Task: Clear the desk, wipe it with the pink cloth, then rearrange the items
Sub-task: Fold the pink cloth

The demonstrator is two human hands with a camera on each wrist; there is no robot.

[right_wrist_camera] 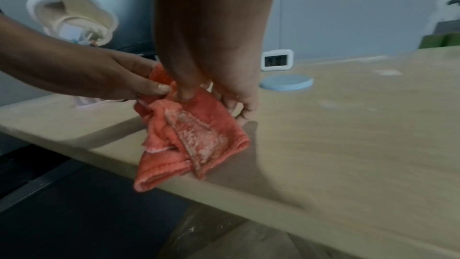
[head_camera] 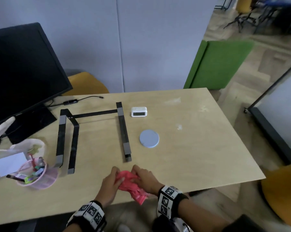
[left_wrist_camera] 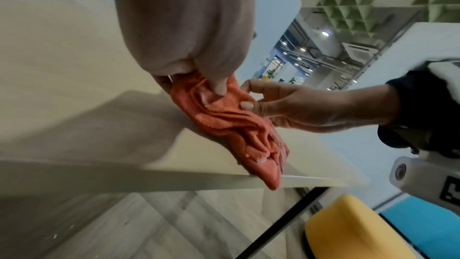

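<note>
On the desk [head_camera: 200,148]: one pink cloth [head_camera: 131,185], one white digital clock [head_camera: 139,111], one round grey-blue coaster [head_camera: 149,138], one black folding laptop stand [head_camera: 91,131], one black monitor [head_camera: 21,67], one pink mesh pen cup [head_camera: 41,178]. Two hands, left hand [head_camera: 110,181] and right hand [head_camera: 145,179], each with one marker-printed wristband. Beyond the desk: two yellow chairs, one green panel [head_camera: 220,64].

The pink cloth [head_camera: 131,185] is crumpled into folds at the near edge of the tabletop [head_camera: 191,156], one corner hanging over the edge. A white digital clock [head_camera: 139,112] stands upright toward the far side; near it a round pale-blue coaster [head_camera: 149,138] lies flat. Left of both lies a black laptop stand [head_camera: 94,131], folded flat. At the near left, a pink mesh pen holder [head_camera: 36,174] stands filled with pens.
</note>
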